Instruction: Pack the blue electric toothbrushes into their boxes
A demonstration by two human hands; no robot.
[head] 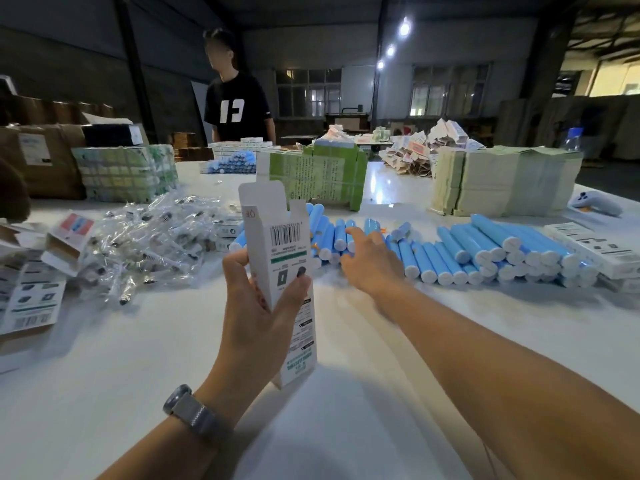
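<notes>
Head view gives us a wide white desk point(145, 375) that fills most of what we see. Along its far edge stand a stack of greenish flat cartons point(505, 183) toward the right and brown shipping boxes point(41, 161) at the left, with a person in a black shirt point(239, 105) standing beyond it. Across the middle of the desk, running to the right edge, lies a long heap of blue electric toothbrushes point(450, 252), white end caps toward us. Left of it sits a pile of clear plastic packets point(156, 237). Our left hand point(259, 299) grips an upright white box point(277, 258), top flap open. Our right hand point(369, 254) reaches palm-down with loosely spread fingers touching the near toothbrushes, gripping none.
</notes>
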